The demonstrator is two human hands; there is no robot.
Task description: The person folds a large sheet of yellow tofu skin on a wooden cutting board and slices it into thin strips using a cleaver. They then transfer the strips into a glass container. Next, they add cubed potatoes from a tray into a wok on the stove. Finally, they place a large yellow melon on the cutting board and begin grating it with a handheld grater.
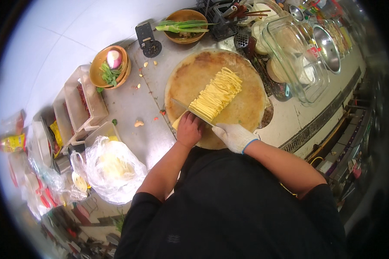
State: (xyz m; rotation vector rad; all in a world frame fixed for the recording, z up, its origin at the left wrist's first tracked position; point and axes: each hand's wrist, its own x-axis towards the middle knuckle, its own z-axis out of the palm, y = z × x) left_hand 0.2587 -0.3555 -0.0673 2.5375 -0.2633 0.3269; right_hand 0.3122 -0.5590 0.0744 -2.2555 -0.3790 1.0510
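Note:
A round, stained cutting board point(246, 108) lies before me. Across it runs a slanting row of thin yellow strips point(215, 94), perhaps tofu skin or dough sheet. At the lower left end of the row is a kitchen knife point(199, 115), seen nearly edge-on, its blade between the strips and the uncut yellow stack point(178, 121). My right hand point(235, 136), in a white knit glove with a blue cuff, grips the knife handle. Bare, with fingers bent, my left hand point(190, 129) presses on the uncut stack right beside the blade. The hand hides much of that stack.
Stacked bowls point(97, 76) with an onion and green leaves stand upper left; another bowl point(181, 40) bears scallions. A black phone stand point(147, 40) is between them. Plastic bins point(94, 106) and a clear bag point(116, 171) line the left. Glass containers point(291, 61) crowd the right.

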